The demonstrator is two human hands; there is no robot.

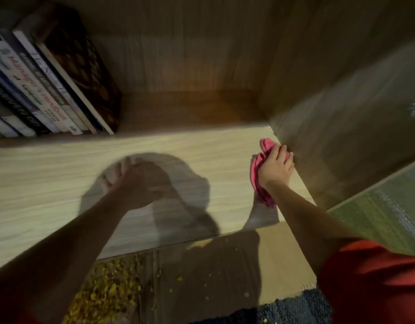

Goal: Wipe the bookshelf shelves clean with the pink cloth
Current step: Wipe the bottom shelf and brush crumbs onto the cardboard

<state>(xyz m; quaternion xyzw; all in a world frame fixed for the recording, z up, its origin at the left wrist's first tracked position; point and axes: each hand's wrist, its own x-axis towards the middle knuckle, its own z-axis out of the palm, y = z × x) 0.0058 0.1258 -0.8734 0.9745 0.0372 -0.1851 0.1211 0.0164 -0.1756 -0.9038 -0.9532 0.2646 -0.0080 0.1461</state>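
Right hand (275,168) presses flat on the pink cloth (260,181), fingers spread over it, at the shelf's (61,174) right end against the side panel (342,141). Left hand (129,183) rests open, empty. Wiping underway; next stroke probably sweeps left toward the books (45,90).

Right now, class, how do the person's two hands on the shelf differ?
The right hand is closed on the pink cloth; the left hand holds nothing. The right hand sits by the side wall in bright light; the left hand is mid-shelf, in shadow. The left hand's fingers are spread; the right hand's curl over the cloth. Both are bare and rest on the same wooden shelf.
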